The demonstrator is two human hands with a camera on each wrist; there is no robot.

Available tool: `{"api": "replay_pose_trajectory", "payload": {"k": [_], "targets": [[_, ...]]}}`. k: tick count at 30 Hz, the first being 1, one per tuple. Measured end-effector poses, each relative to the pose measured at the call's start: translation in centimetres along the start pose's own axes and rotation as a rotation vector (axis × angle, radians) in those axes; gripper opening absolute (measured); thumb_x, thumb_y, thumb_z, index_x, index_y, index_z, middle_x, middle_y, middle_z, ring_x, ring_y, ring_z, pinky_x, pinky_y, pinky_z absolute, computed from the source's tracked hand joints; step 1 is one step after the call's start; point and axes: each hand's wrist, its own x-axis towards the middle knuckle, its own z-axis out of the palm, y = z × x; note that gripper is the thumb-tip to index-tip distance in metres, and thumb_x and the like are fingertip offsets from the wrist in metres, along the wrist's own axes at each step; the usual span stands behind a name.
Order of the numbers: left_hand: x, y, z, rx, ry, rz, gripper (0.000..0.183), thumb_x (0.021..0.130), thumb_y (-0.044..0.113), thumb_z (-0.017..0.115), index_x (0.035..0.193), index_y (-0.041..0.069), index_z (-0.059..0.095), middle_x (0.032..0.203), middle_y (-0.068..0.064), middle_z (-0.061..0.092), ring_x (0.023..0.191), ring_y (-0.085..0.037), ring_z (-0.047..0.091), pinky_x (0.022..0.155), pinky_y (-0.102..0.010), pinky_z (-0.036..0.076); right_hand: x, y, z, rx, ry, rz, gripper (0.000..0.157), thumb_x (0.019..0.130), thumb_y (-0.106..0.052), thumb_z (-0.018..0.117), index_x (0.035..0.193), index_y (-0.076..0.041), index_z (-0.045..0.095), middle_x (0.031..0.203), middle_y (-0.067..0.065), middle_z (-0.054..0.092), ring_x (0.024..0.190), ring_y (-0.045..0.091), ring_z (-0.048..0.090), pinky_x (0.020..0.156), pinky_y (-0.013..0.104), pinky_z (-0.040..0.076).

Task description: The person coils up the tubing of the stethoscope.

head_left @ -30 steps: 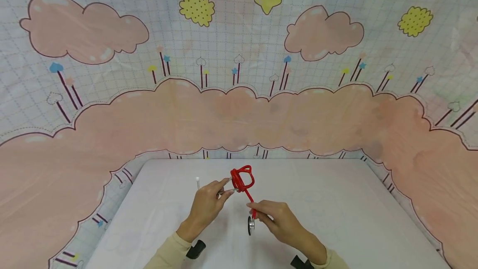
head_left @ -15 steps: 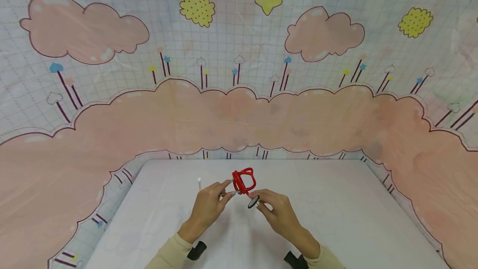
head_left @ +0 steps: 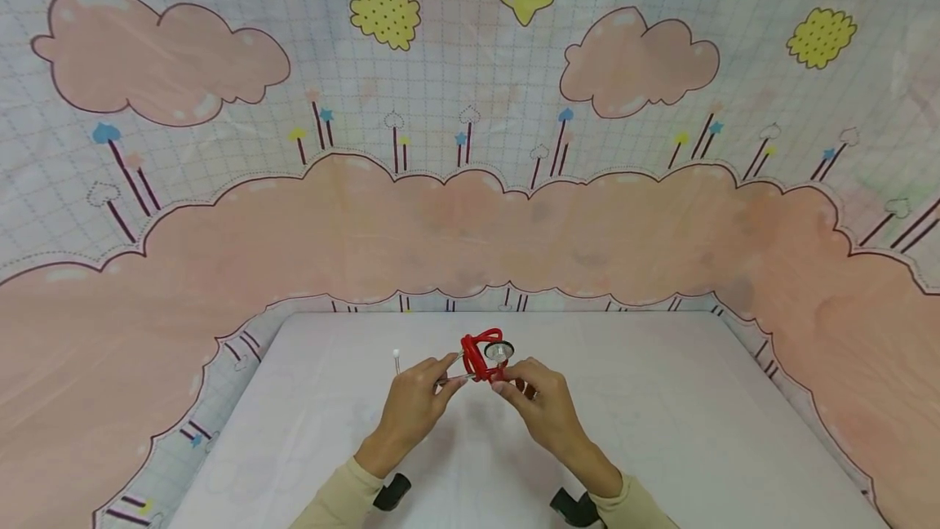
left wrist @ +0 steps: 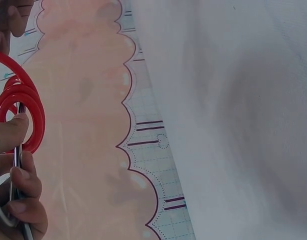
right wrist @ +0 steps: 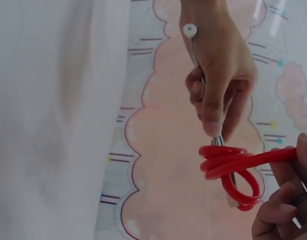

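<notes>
A stethoscope with red tubing (head_left: 472, 359) is held above the white table between both hands. My left hand (head_left: 413, 405) grips its metal ear tubes (right wrist: 218, 141), thumb against the metal. One white ear tip (right wrist: 190, 30) sticks out behind that hand. Several turns of the red tubing wrap round the metal, plain in the right wrist view. My right hand (head_left: 545, 405) pinches the free end of the tubing, close to the round chest piece (head_left: 498, 351). In the head view the chest piece stands in front of the tubing loop and hides part of it.
The white tabletop (head_left: 661, 431) spreads beneath both hands. Behind it hangs a cloth (head_left: 441, 235) printed with pink clouds and stars. A black wrist camera mount sits at each sleeve.
My right hand has risen toward the coil. The chest piece has swung from hanging below that hand to above its fingertips. My left hand has hardly moved.
</notes>
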Motion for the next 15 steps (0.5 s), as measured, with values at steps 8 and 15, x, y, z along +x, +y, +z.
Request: {"api": "replay_pose_trajectory", "payload": {"k": [8,15], "targets": [[0.10,0.18,0.05,0.012,0.022,0.030,0.042,0.078,0.024,0.082,0.114,0.005,0.072,0.074,0.000,0.069,0.059,-0.005,0.052,0.053,-0.013,0.043,-0.15,0.03,0.08,0.138,-0.057,0.130,0.007,0.092,-0.014,0.067,0.085,-0.016,0.067,0.074,-0.003,0.063,0.069,0.002,0.051,0.052,0.020,0.045],[0.10,0.33,0.17,0.019,0.041,0.034,0.040,0.080,0.025,0.081,0.114,0.006,0.073,0.075,0.000,0.070,0.059,-0.004,0.051,0.052,-0.013,0.042,-0.38,-0.37,-0.10,0.229,-0.093,0.276,0.024,0.100,-0.018,0.058,0.077,-0.013,0.062,0.075,0.002,0.065,0.076,0.008,0.057,0.068,0.026,0.053]]}}
